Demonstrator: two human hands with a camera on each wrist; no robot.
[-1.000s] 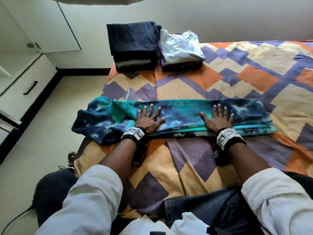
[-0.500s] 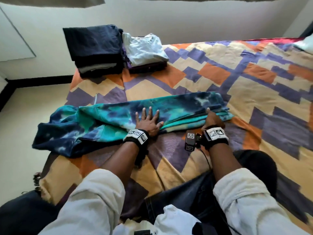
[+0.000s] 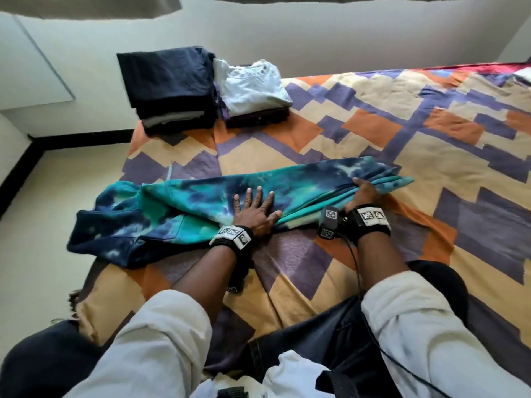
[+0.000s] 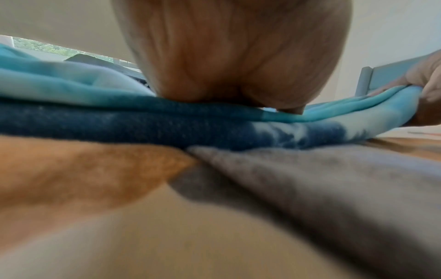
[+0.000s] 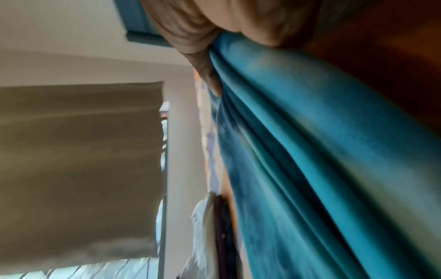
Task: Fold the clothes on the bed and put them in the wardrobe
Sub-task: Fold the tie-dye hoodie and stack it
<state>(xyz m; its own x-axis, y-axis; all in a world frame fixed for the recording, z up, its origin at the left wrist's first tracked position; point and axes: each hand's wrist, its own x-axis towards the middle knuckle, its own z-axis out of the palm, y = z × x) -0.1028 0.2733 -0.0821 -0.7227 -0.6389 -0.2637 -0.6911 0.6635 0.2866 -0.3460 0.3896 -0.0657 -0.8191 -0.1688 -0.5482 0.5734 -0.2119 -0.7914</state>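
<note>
**Desk:** What did you log for the bed?

**Operator:** I saw the bed (image 3: 373,156) filling the head view from 6 to 2 o'clock, under a patchwork cover in orange, purple and cream. A tie-dye garment (image 3: 201,202) in blue and teal lay across it, folded into a long band running from 9 toward 3 o'clock, its left end bunched and hanging over the bed's edge.

**Desk:** Anything else on the cover?

**Operator:** Two folded piles at 11 to 12 o'clock. I noted a dark navy stack (image 3: 169,87) on the left and, touching its right side, a white shirt (image 3: 253,84) lying on top of a dark purple item. Both sat well apart from the tie-dye piece.

**Desk:** And the hands?

**Operator:** The left hand (image 3: 255,211) lay flat on the middle of the band, fingers straight and spread wide, palm pressing down; the left wrist view showed the heel of that hand (image 4: 233,62) bearing on the layered cloth (image 4: 167,120). The right hand (image 3: 363,193) sat at the band's right end, about 3 o'clock, with fingers curled round the gathered layers. The right wrist view, blurred, still showed the fingers (image 5: 190,39) pinching the teal folds (image 5: 298,141).

**Desk:** Smaller items?

**Operator:** I saw tagged black bands on both wrists, with a cable trailing from the right one.
</note>
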